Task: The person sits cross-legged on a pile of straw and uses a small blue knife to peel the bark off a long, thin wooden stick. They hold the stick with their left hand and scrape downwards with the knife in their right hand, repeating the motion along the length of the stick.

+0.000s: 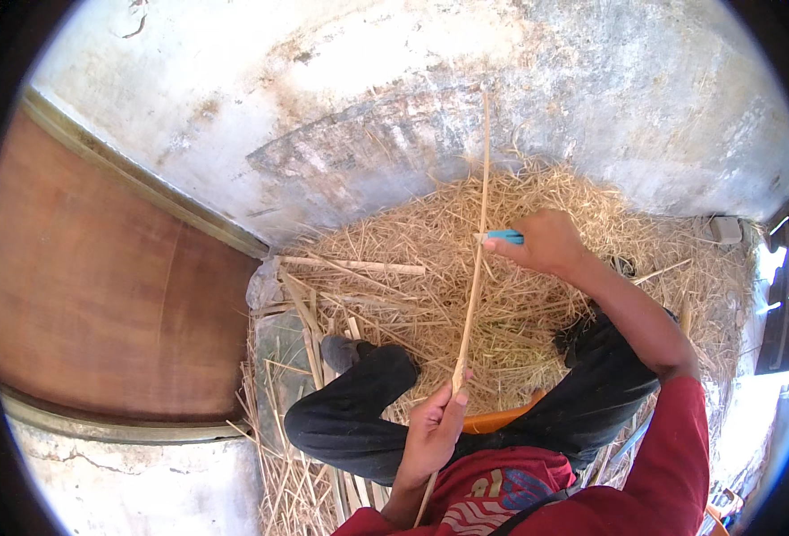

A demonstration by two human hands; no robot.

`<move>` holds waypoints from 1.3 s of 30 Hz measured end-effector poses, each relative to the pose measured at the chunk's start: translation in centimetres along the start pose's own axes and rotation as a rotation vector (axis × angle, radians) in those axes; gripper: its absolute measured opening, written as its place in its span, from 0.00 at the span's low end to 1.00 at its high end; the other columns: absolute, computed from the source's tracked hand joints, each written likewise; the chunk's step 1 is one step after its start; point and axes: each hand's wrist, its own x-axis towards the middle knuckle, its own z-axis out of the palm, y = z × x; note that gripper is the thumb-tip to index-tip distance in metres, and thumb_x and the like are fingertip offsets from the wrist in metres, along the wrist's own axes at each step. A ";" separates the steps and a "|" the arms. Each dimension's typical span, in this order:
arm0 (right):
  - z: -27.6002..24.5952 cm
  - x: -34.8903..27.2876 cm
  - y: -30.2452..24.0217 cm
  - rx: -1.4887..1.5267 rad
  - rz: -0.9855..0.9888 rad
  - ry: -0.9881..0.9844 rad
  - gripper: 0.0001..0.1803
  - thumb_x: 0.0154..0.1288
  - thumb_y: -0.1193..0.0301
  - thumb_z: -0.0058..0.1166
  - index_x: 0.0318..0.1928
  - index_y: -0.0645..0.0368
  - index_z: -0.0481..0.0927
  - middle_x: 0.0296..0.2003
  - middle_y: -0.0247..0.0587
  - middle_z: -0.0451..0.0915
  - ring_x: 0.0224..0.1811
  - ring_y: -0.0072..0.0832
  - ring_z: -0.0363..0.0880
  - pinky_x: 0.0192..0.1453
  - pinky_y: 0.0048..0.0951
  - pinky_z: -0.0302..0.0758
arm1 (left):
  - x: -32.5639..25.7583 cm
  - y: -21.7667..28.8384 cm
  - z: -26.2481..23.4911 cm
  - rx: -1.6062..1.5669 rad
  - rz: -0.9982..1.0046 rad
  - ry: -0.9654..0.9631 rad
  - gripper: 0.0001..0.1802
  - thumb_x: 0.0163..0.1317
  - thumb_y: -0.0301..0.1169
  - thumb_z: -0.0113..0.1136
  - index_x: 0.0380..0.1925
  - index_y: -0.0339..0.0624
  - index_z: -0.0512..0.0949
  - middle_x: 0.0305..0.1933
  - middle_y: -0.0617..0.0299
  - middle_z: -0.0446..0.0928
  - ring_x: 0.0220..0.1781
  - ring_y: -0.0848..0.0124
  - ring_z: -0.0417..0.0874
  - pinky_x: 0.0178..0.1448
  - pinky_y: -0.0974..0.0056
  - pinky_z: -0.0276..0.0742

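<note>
Fingers of the left hand (432,435) pinch a long cane strip (475,268) low centre; right hand (546,241) grips a blue-handled tool (505,237) against it (straw pile (394,304) beneath).

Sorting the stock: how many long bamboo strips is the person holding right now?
1: a long thin pale bamboo strip, gripped low by the left hand, with the right hand pressing a blue-handled knife higher up.

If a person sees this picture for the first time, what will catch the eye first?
First, the long thin cane strip running up the middle, pinched low by the left hand. The right hand presses a blue-handled tool against it higher up. Behind them lies a wide heap of pale shavings by the stained wall.
</note>
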 end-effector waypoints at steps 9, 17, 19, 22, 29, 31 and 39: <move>-1.0 3.2 5.6 0.064 0.307 0.114 0.48 0.51 0.23 0.33 0.24 0.58 0.82 0.19 0.48 0.78 0.24 0.42 0.80 0.30 0.44 0.75 | -0.7 -0.9 0.6 0.127 0.088 0.038 0.20 0.69 0.27 0.48 0.59 0.35 0.70 0.20 0.79 0.64 0.18 0.90 0.58 0.21 0.80 0.49; 0.7 0.4 1.5 -0.101 -0.120 0.147 0.44 0.51 0.25 0.38 0.17 0.56 0.80 0.10 0.42 0.71 0.13 0.40 0.73 0.21 0.40 0.70 | -0.9 -0.5 -0.3 0.258 0.087 0.082 0.21 0.69 0.26 0.48 0.61 0.32 0.68 0.31 0.75 0.71 0.27 0.88 0.64 0.28 0.80 0.59; -1.1 2.4 5.2 -0.155 -0.042 0.250 0.45 0.51 0.24 0.37 0.17 0.56 0.80 0.13 0.44 0.74 0.17 0.42 0.76 0.22 0.41 0.71 | -0.5 -1.0 0.2 0.201 0.134 0.065 0.21 0.69 0.26 0.48 0.61 0.31 0.67 0.36 0.72 0.73 0.32 0.87 0.66 0.34 0.80 0.62; 0.2 2.4 4.6 -0.132 -0.035 0.369 0.45 0.50 0.23 0.36 0.16 0.54 0.79 0.10 0.39 0.72 0.14 0.37 0.75 0.18 0.38 0.69 | -1.2 -0.3 0.1 0.289 0.142 0.092 0.21 0.69 0.26 0.48 0.61 0.30 0.67 0.42 0.68 0.73 0.38 0.85 0.67 0.41 0.79 0.63; -0.8 5.2 8.0 -0.157 0.171 0.437 0.39 0.54 0.28 0.41 0.15 0.52 0.76 0.08 0.37 0.67 0.12 0.33 0.70 0.18 0.38 0.67 | -2.1 0.1 0.0 0.326 0.098 0.060 0.21 0.69 0.26 0.49 0.60 0.32 0.68 0.34 0.72 0.69 0.32 0.87 0.63 0.34 0.80 0.59; -2.9 4.8 12.6 -0.153 0.299 0.499 0.39 0.56 0.28 0.40 0.16 0.52 0.77 0.09 0.35 0.69 0.13 0.29 0.71 0.18 0.37 0.68 | -4.2 0.0 0.0 0.414 0.023 -0.020 0.21 0.69 0.27 0.50 0.60 0.33 0.67 0.26 0.73 0.64 0.28 0.88 0.59 0.29 0.79 0.56; -5.1 4.9 16.6 -0.200 0.380 0.414 0.43 0.58 0.27 0.32 0.31 0.52 0.84 0.11 0.27 0.67 0.14 0.17 0.67 0.15 0.26 0.69 | -7.7 -0.6 -1.2 0.536 -0.005 -0.036 0.21 0.66 0.32 0.54 0.58 0.36 0.71 0.37 0.61 0.80 0.39 0.78 0.77 0.45 0.72 0.72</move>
